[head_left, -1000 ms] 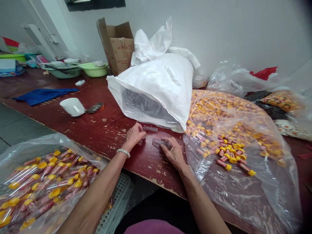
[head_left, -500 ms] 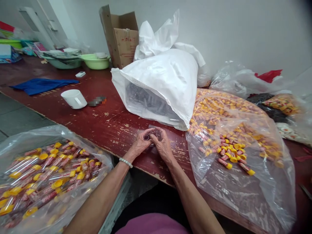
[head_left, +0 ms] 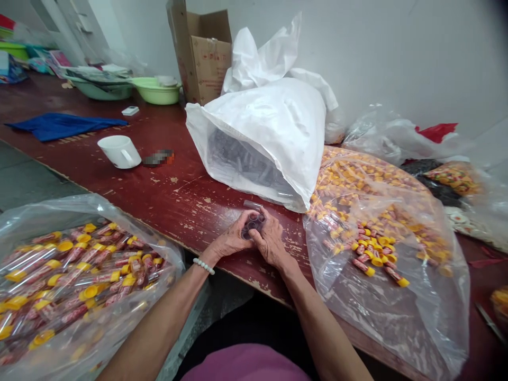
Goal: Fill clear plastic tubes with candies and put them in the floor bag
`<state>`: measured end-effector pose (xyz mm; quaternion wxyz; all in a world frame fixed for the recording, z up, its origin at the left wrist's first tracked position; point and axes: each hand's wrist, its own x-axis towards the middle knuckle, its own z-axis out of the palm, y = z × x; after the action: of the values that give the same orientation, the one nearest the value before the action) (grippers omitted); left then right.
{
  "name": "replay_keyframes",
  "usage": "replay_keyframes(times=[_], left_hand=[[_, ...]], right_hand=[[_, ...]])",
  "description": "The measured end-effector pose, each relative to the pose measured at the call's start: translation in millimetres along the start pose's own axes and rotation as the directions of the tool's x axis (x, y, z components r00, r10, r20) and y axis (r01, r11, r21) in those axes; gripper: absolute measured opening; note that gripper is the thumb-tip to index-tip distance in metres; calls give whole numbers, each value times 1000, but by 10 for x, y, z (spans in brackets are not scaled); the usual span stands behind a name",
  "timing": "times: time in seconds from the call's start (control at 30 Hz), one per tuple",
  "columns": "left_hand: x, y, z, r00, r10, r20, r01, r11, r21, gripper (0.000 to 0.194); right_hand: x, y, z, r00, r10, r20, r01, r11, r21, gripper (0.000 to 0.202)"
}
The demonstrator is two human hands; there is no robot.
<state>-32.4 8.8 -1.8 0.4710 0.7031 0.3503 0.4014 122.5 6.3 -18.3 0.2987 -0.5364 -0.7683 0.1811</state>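
Between my two hands is a bundle of clear plastic tubes (head_left: 253,224), their round open ends facing up toward me. My left hand (head_left: 233,234), with a beaded bracelet at the wrist, wraps the bundle from the left. My right hand (head_left: 270,237) closes round it from the right, its thumb lying across the front. Just beyond the fingers one loose clear tube (head_left: 253,205) lies on the table. Behind it a white sack (head_left: 273,121) rests on its side, its mouth open toward me and many clear tubes inside.
On the right, a clear plastic bag (head_left: 397,312) holds small yellow-capped tubes. A second bag (head_left: 91,206) at lower left holds longer filled tubes with yellow caps. A white mug (head_left: 119,152), blue cloth (head_left: 59,126), green basins (head_left: 159,92) and a cardboard box (head_left: 210,69) stand farther back.
My hands have shifted slightly right and turned, so the tube ends show more plainly between them. The camera view has moved a little.
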Motion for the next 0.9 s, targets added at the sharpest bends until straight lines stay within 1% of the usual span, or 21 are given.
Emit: replay_keyframes(times=[0.13, 0.23, 0.3, 0.37, 0.47, 0.57, 0.63, 0.8, 0.9], left_hand=[[-22, -5, 48, 999, 8, -51, -8, 1000, 18, 64], [-31, -28, 46, 998, 4, -59, -3, 1000, 15, 63], [-32, -40, 41, 998, -4, -60, 6, 1000, 29, 63], [-30, -43, 37, 998, -14, -60, 17, 998, 54, 62], [-24, -34, 36, 998, -31, -51, 35, 997, 76, 62], [-14, -40, 33, 999, -41, -36, 43, 998, 45, 62], [-10, -58, 25, 999, -46, -25, 47, 999, 19, 63], [-16, -117, -2, 998, -52, -32, 50, 997, -65, 61], [-20, -131, 0, 999, -17, -43, 13, 995, -99, 60]], right_hand=[[-24, 48, -50, 998, -55, 44, 56, 998, -27, 78], [-31, 40, -48, 998, -65, 24, 65, 998, -15, 88], [-34, 35, -42, 998, -67, -1, 67, 998, 4, 89], [-37, 35, -39, 997, -67, -24, 67, 997, 22, 88], [-35, 46, -39, 998, -59, -34, 61, 997, 51, 76], [-26, 63, -34, 998, -57, -12, 57, 996, 69, 66], [-25, 73, -25, 998, -67, 6, 67, 996, 54, 65], [-43, 80, -26, 993, -109, 54, 110, 994, -22, 77], [-68, 62, -60, 987, -126, 102, 132, 990, -53, 87]])
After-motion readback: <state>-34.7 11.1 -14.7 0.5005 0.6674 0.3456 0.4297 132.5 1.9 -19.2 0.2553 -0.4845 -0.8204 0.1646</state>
